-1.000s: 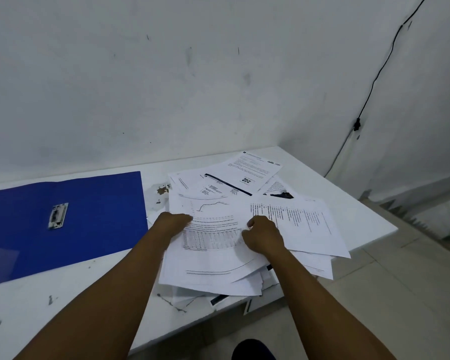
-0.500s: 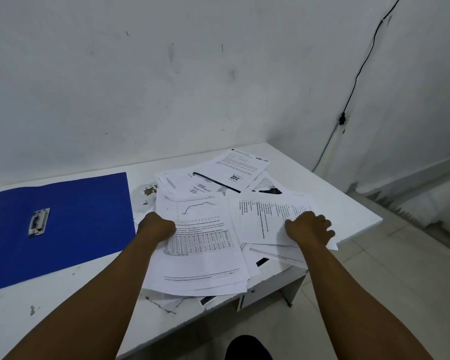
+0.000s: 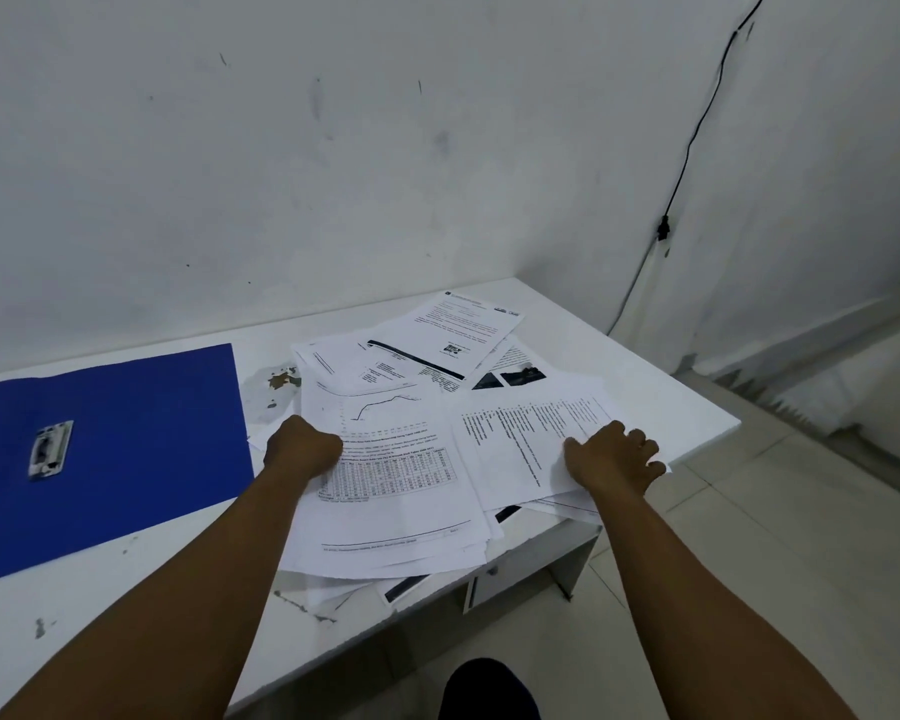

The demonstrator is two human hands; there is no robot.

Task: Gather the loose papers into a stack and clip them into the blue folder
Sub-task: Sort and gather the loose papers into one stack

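Room: white scuffed wall (image 3: pixel 333 174) behind a white table (image 3: pixel 74 605) set into a corner; pale tiled floor (image 3: pixel 749 563) to the right.
Cable: a black cord (image 3: pixel 697 127) runs down the right wall to a small clip and on toward the floor.
Table surface: chipped and stained, with a brownish worn patch (image 3: pixel 281 380) between folder and paper pile.
Blue folder: the blue folder (image 3: pixel 141 449) lies open and flat on the table's left side, its metal clip (image 3: pixel 51 449) on the inner face, with no sheets under it.
Loose papers: the loose papers (image 3: pixel 411 517) lie in an untidy overlapping spread on the table's right half, just beside the folder's right edge; several sheets overhang the near edge.
Top sheets: a page with a line graph and a data table (image 3: pixel 391 459) lies on top at the left, a page of listed text (image 3: pixel 520 433) at the right, and a letter-like page (image 3: pixel 463 330) at the far end.
Left hand: the left hand (image 3: pixel 302 449) is curled into a loose fist, knuckles pressing down on the left margin of the graph page; whether it pinches an edge cannot be told.
Right hand: the right hand (image 3: pixel 611 457) lies palm down, fingers spread and slightly bent, on the right edge of the listed-text page near the table's corner, pressing without grasping.
Arms: both forearms reach forward from the bottom of view, bare and fairly straight, well apart, bracketing the pile.
Below: a dark shape (image 3: pixel 489 688) shows at the bottom edge; what it is cannot be told.
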